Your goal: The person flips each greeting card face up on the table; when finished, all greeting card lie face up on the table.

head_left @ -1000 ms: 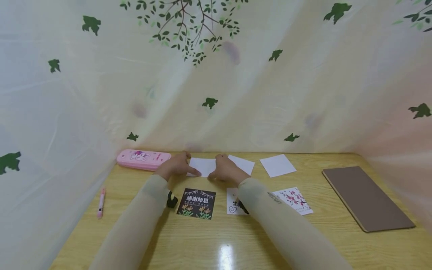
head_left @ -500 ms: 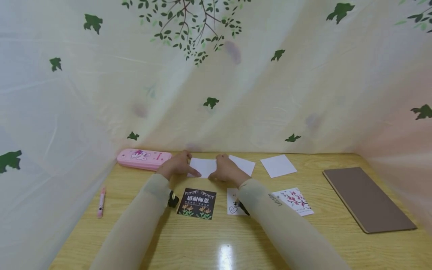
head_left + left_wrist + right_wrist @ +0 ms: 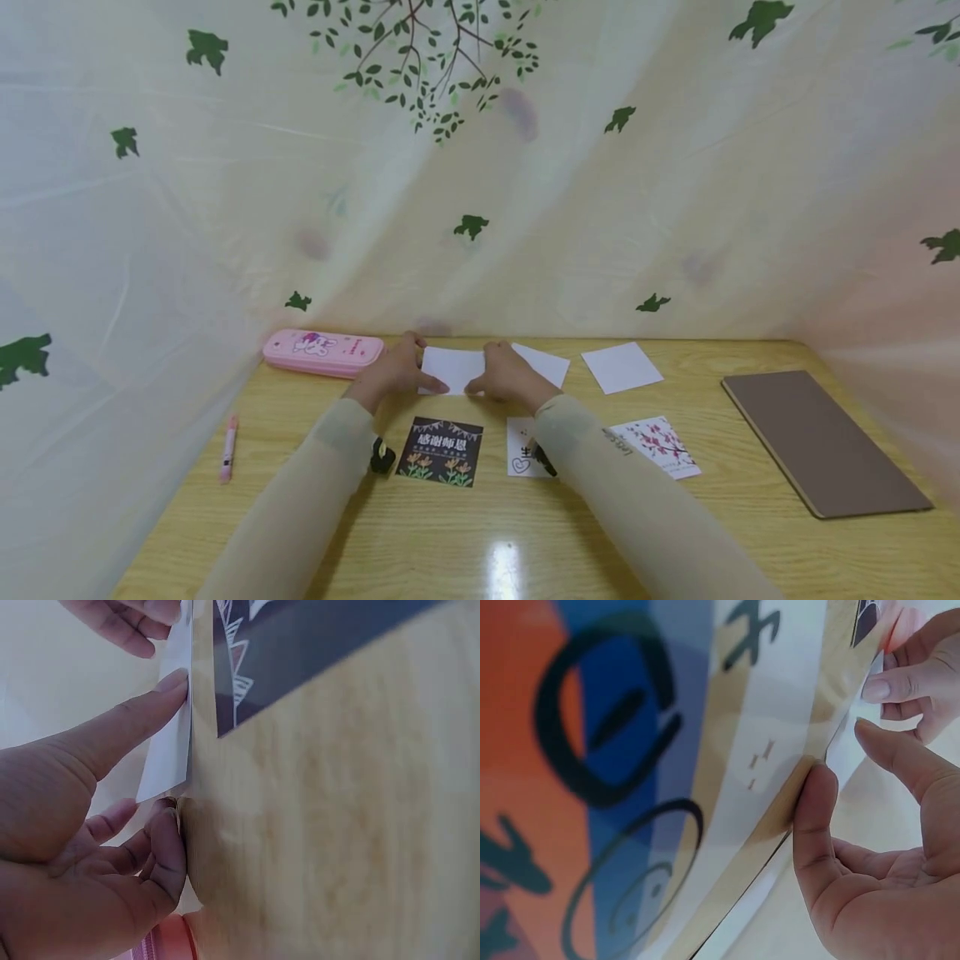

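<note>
Our desk (image 3: 420, 533) has a case (image 3: 322, 354) at the back left corner, a pen (image 3: 228, 452) by the left edge, a book (image 3: 823, 443) by the right. Along the back edge our hands (image 3: 388, 367) (image 3: 512, 372) flank a sheet (image 3: 453, 371), two more sheets (image 3: 546, 365) (image 3: 622, 367) to its right; three cards (image 3: 440, 452) (image 3: 519, 454) (image 3: 660, 446) lie before these.

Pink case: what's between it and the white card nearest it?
The left hand lies between the pink case and the white card, with its thumb over the card's near edge; the head view shows this.
</note>
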The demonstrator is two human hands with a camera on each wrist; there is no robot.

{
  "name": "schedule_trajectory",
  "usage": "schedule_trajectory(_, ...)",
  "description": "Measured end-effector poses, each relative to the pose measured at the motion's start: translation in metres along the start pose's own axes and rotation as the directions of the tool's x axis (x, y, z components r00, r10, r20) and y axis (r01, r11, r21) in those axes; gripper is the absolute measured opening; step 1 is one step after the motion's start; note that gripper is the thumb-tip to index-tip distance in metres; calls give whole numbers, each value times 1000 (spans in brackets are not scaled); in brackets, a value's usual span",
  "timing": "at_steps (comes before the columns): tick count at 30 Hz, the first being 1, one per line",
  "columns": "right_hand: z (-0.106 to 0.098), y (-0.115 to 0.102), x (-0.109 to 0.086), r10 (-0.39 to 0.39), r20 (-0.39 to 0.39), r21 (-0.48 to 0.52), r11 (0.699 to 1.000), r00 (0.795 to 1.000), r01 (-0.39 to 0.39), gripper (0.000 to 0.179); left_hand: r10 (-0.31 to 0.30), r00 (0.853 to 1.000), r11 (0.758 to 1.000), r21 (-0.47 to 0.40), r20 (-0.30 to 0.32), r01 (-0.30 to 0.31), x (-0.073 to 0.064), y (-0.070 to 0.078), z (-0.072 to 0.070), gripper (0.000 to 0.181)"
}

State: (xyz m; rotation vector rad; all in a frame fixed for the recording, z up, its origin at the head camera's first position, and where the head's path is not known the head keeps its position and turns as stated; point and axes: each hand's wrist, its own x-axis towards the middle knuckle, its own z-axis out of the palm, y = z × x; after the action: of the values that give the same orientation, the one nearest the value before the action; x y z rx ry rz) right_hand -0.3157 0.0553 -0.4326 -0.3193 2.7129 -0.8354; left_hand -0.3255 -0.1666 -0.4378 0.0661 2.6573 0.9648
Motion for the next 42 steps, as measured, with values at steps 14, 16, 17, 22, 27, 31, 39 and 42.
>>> schedule_trajectory(14,1,5,4,19,15,133,991,1000,-20,23,18,999,999,-33,-45,-19,-5,-9,2,93)
schedule_trajectory(16,0,4,2,26,17,156,987,1000,-29,25,23,998,999,-34,-51,-25,-6,-10,2,94)
schedule_trajectory(17,0,3,2,31,18,166,986,999,-34,28,25,998,999,-35,-53,-27,-6,-10,1,94)
schedule_trajectory(22,-1,3,2,44,23,220,974,999,-48,54,34,998,999,-37,-60,-37,-9,-9,1,92)
schedule_trajectory(27,1,4,1,57,28,321,945,998,-63,58,29,997,999,-34,-69,-32,-12,-8,0,85)
schedule_trajectory(31,1,5,1,55,12,367,928,998,-55,52,53,994,998,-11,-99,-55,-14,-8,0,77)
schedule_trajectory(39,-1,4,-5,6,-23,432,902,1000,5,42,74,990,994,-70,-121,-83,-23,-6,-1,65)
schedule_trajectory(42,-2,2,-8,-20,-44,445,895,999,38,37,89,986,990,-96,-144,-103,-26,-6,-1,63)
